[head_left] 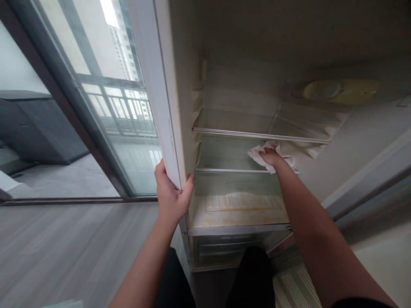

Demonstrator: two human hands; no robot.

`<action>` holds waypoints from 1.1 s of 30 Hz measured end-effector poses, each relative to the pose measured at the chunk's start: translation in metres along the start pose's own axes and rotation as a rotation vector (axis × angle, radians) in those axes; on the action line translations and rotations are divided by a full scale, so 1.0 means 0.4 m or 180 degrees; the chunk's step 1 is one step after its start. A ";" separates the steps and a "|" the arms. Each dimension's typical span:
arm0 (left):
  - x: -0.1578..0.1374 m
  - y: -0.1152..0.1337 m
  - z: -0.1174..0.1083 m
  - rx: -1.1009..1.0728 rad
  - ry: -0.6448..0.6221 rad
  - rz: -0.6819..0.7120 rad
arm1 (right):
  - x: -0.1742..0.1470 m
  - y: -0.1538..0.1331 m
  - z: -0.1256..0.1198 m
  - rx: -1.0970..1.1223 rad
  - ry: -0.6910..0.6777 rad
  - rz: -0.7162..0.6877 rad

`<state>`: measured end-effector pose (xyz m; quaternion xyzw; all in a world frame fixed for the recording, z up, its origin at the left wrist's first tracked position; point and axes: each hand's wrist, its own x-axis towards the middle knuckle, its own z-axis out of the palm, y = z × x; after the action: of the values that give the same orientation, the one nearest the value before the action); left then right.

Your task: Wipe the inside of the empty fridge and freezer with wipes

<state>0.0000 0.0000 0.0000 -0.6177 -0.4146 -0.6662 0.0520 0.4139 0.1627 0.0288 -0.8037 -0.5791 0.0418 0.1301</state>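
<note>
With its fingers wrapped round the left edge of the fridge's side wall (175, 128), my left hand (175, 192) grips the frame. My right hand (270, 157) reaches inside the fridge and presses a crumpled white cloth or paper towel (261, 155) against the right part of a glass shelf (227, 154). Parts of those fingers are hidden by the towel. Another glass shelf (237, 122) sits just above. Below lies the fridge's floor (244, 218), with yellowish-brown stains.
A yellowed lamp or control housing (342, 92) is on the fridge's right inner wall. Beneath is a lower compartment (231, 250). A sliding glass door (131, 107) stands at left, with a railing (125, 113) beyond. My knees are close to the fridge; a striped mat (297, 286) lies at lower right.
</note>
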 end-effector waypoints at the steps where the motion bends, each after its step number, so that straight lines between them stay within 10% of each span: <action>1: 0.000 0.000 0.000 -0.0011 0.0003 -0.0001 | 0.000 0.000 0.000 -0.0003 0.0012 -0.0011; 17: -0.004 -0.007 0.005 -0.0111 0.0121 0.0159 | -0.030 -0.032 -0.015 -0.0172 -0.0168 0.0046; 25: -0.003 0.005 0.003 -0.0076 0.0104 0.0029 | -0.234 -0.294 0.034 -0.0273 -0.0309 -0.1383; 33: -0.003 0.012 0.000 -0.0030 0.0098 -0.0063 | -0.319 -0.487 0.076 -0.0164 -0.0209 -0.1913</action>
<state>0.0032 -0.0036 0.0015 -0.6035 -0.4167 -0.6781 0.0487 0.1867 0.1052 0.0389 -0.5977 -0.7957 0.0126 0.0975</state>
